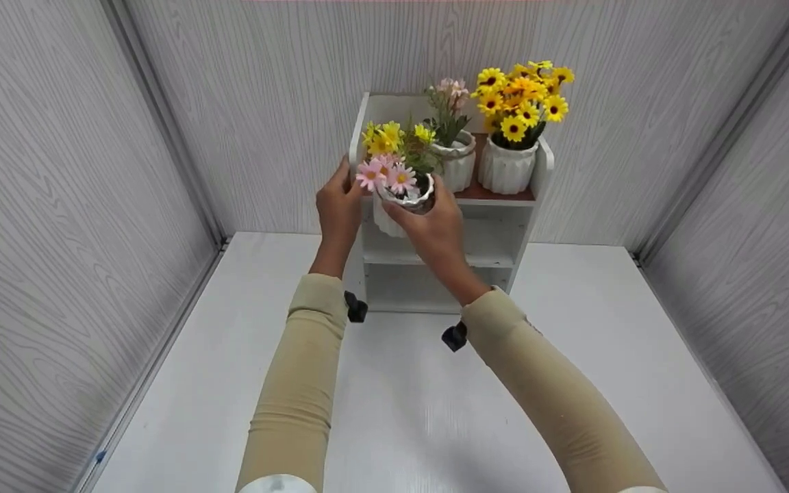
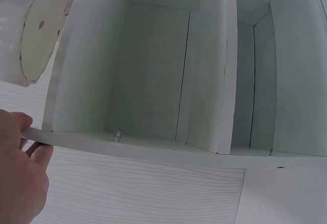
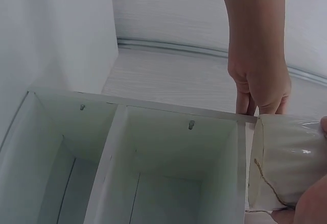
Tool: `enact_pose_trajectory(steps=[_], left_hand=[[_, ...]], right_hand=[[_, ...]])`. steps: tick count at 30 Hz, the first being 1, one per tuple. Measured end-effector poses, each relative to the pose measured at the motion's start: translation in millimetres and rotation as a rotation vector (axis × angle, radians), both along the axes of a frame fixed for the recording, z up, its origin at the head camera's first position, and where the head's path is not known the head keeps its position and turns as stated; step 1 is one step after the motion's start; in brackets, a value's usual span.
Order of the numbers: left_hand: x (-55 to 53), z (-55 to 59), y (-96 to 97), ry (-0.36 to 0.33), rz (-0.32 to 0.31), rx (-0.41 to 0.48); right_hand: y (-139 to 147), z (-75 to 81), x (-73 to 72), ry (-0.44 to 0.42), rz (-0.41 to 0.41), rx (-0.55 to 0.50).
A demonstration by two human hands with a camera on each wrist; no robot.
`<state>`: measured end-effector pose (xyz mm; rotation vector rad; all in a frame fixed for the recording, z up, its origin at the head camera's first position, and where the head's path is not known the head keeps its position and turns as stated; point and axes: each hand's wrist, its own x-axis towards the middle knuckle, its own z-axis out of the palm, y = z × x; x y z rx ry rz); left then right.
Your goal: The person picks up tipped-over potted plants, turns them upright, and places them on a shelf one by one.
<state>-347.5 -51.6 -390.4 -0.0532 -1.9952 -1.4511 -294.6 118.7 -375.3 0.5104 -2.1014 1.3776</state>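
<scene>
A white ribbed flowerpot (image 1: 389,220) with pink and yellow artificial flowers (image 1: 394,161) is held by my right hand (image 1: 441,229), thumb and fingers around its rim. It is in front of the top shelf's left end, and its flat base shows in the left wrist view. Twine (image 3: 266,184) hangs at the pot in the right wrist view. My left hand (image 1: 340,209) pinches the left side panel of the white shelf unit (image 1: 435,259) near the top board, with thumb and fingers on either side of the panel's edge (image 2: 76,141).
On the brown top board (image 1: 497,196) stand a white pot (image 1: 458,168) with pale pink flowers and, at the right end, another white pot (image 1: 505,168) with yellow flowers. The unit stands on a white table (image 1: 394,397) against a grey wood-grain wall (image 1: 264,123).
</scene>
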Motion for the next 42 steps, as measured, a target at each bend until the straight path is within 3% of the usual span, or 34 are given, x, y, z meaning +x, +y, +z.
enact_pose_trajectory(steps=[4, 13, 19, 24, 33, 42], left_hand=[[0.1, -0.8, -2.7, 0.0, 0.004, -0.009], [-2.4, -1.9, -5.1, 0.078, 0.071, -0.091], [-2.7, -3.8, -5.7, 0.092, 0.097, -0.151], [-2.1, -4.5, -5.6, 0.089, 0.069, -0.13], [-0.4, -4.9, -1.8, 0.089, 0.022, -0.09], [0.3, -2.6, -1.8, 0.094, 0.025, -0.082]], right_hand=[[-10.1, 5.2, -9.0, -0.02, -0.014, 0.008], [-26.2, 14.2, -26.2, -0.066, -0.032, 0.031], [-26.8, 19.6, -37.4, -0.114, 0.03, 0.02], [-26.1, 21.1, -45.6, -0.129, 0.062, -0.001], [-22.7, 21.7, -51.9, -0.161, 0.029, -0.031], [-22.9, 24.2, -55.4, -0.167, 0.02, -0.046]])
